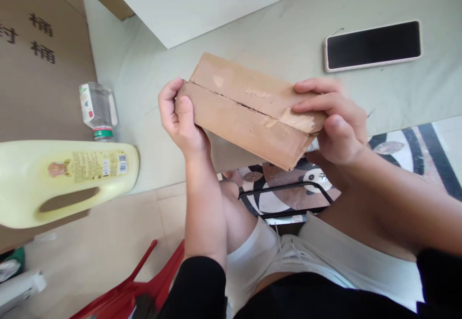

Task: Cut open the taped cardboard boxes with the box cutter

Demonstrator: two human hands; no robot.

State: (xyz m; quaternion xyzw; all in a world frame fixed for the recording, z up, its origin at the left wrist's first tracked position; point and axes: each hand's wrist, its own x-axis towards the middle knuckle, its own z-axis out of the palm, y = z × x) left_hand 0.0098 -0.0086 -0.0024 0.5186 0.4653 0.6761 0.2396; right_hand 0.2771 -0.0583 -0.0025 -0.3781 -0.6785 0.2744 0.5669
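The left hand's fingers (186,109) curl round the box's left end, with the thumb laid against the near panel and the other fingers bent behind the corner. The right hand (341,121) has two fingers stretched onto the far panel and a bent thumb close to the right end. Both sets are closed about the cardboard box (249,114), gripping it between them at mid-frame, tilted, its right end lower in the frame.

The box is held up, both hands well placed on it; that much is done. A dark, ragged seam (245,106) runs lengthwise between the two panels, and pale scuffed patches suggest that tape or a label was peeled off there. Neither panel is raised, so the opening looks not yet made; the contents are hidden, and I cannot tell whether there are any.

Beyond the hands, the pale desk (155,97) carries a phone (373,45) in the upper right and a white box (216,1) at the top centre, neither touched. At left, a clear bottle (99,107) lies near a yellow jug (61,184), beside a large printed carton (39,88) filling the upper left.
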